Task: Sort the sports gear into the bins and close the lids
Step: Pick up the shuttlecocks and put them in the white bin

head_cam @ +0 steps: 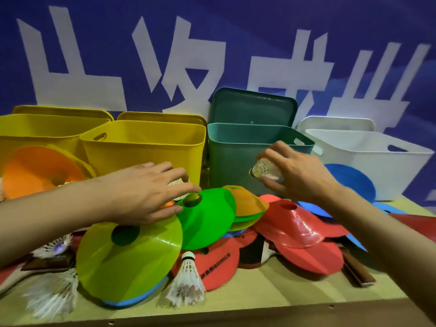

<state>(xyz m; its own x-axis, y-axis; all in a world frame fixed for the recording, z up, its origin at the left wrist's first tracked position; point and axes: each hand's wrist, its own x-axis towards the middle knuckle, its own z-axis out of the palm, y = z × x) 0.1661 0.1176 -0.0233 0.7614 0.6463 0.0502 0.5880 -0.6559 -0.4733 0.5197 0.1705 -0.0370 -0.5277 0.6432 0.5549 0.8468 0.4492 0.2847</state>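
Observation:
My right hand (299,171) is shut on a white shuttlecock (264,169), held in front of the open teal bin (231,156). My left hand (144,190) reaches over the pile, its fingers curled over another feathered shuttlecock (176,183) beside the green cone (210,218); whether it grips it is hidden. Loose shuttlecocks lie at the front (186,284) and front left (54,293). A lime cone (132,263), red cones (295,223), an orange cone (247,201) and red paddles (219,263) are heaped on the table.
Two open yellow bins (141,142) (35,128) stand at the back left and a white bin (368,149) at the back right. Lids lean behind the bins, the teal lid (252,107) upright. A large orange cone (35,168) and a blue cone (351,178) rest against the bins.

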